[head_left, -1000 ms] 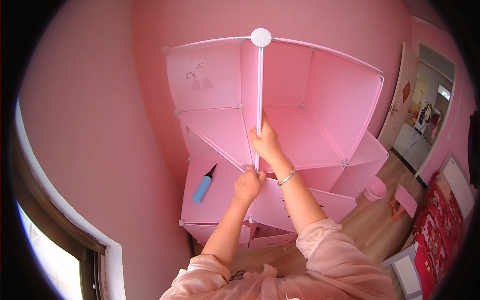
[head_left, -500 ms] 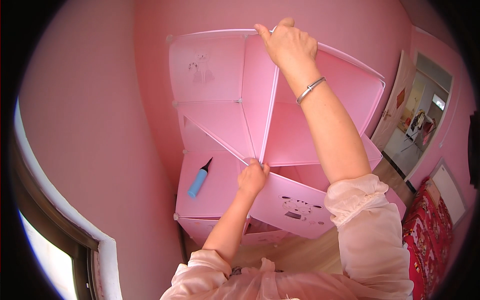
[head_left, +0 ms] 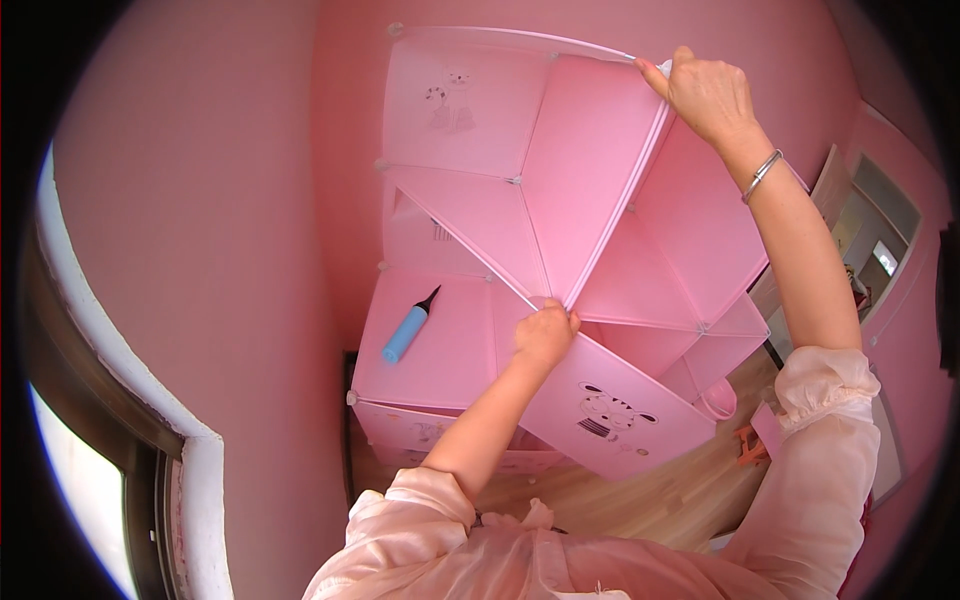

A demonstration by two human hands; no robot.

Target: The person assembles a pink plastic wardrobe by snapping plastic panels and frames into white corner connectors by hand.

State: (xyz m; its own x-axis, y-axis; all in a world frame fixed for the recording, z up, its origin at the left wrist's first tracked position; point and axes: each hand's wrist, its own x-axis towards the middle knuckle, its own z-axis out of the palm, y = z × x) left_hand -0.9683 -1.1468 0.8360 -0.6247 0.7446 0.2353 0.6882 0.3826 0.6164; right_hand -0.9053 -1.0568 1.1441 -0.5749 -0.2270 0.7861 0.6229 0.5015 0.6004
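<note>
A pink plastic panel cabinet (head_left: 600, 140) with open cubes and white corner connectors stands in front of me. My right hand (head_left: 712, 95) is closed on the top front corner of its upright divider panel (head_left: 592, 170). Lower down, my left hand (head_left: 547, 333) grips the bottom front corner of that divider, where several panels meet; its fingertips partly hide the joint. Just right of the left hand hangs a tilted pink door panel (head_left: 625, 410) with a cartoon animal face. A metal bangle (head_left: 763, 177) circles my right wrist.
A blue hand pump (head_left: 408, 330) with a black nozzle lies on the lower cabinet top (head_left: 450, 370) at left. Pink walls stand close behind and to the left, with a window frame (head_left: 105, 440) at lower left. An orange object (head_left: 750, 446) rests on the wooden floor (head_left: 640, 500).
Both hands and the cabinet's upper part have shifted to the right in the picture, and the divider leans further right. Each hand keeps its grip. More floor shows at lower right.
</note>
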